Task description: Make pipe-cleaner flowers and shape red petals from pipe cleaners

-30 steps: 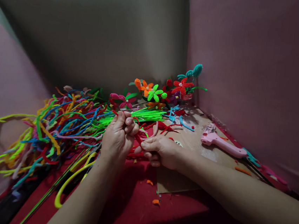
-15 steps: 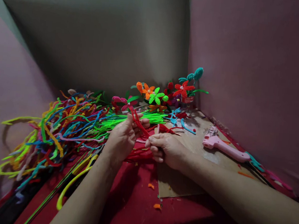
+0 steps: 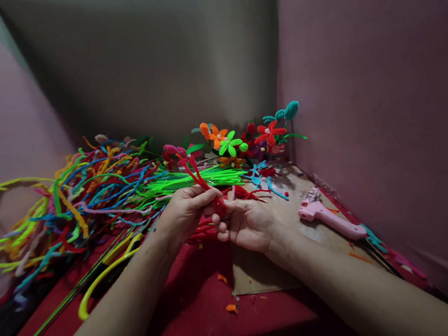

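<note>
Between my hands is a bundle of red pipe cleaners [image 3: 196, 174], its loose ends pointing up and to the left. My left hand [image 3: 190, 207] pinches it between thumb and fingers. My right hand [image 3: 248, 224] is turned partly palm up, its thumb and fingertips closed on the lower, looped end of the same red piece. Just behind the hands lie more red pipe cleaners [image 3: 251, 194] and a bunch of bright green pipe cleaners [image 3: 207, 177]. The exact shape inside the fingers is partly hidden.
A tangled heap of coloured pipe cleaners [image 3: 87, 192] spreads at left, near yellow-handled scissors [image 3: 104, 278]. Finished pipe-cleaner flowers [image 3: 230, 143] stand at the back by the walls. A pink glue gun [image 3: 332, 219] rests on cardboard [image 3: 263, 275] at right. Orange scraps [image 3: 231, 309] lie on the red cloth [image 3: 193, 318].
My left hand has closed from a loosely open pose into a pinch on the red pipe cleaners. My right hand has rolled palm upward. The view has shifted slightly.
</note>
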`<state>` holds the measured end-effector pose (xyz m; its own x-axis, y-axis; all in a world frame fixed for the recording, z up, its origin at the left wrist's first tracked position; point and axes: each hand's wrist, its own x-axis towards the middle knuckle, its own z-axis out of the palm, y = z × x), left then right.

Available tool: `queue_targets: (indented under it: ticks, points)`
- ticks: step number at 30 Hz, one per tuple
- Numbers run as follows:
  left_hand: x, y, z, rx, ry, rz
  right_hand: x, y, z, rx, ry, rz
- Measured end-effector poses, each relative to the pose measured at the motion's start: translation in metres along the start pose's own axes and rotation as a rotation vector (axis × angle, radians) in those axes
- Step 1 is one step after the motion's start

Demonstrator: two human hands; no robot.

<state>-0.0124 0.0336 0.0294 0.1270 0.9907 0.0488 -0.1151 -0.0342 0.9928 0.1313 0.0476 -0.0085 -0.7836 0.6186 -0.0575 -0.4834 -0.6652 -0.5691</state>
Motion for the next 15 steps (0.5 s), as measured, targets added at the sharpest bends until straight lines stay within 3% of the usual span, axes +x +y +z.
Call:
queue_targets:
  ticks: [5, 15]
  points:
    - [-0.0014, 0.0004, 0.0008, -0.001, -0.056, -0.035, 0.0011, 0.0044, -0.0008, -0.01, -0.045, -0.074]
    - [-0.0005, 0.0003, -0.0034, 0.224, 0.068, 0.153, 0.0068, 0.0074, -0.005, -0.129, 0.015, -0.167]
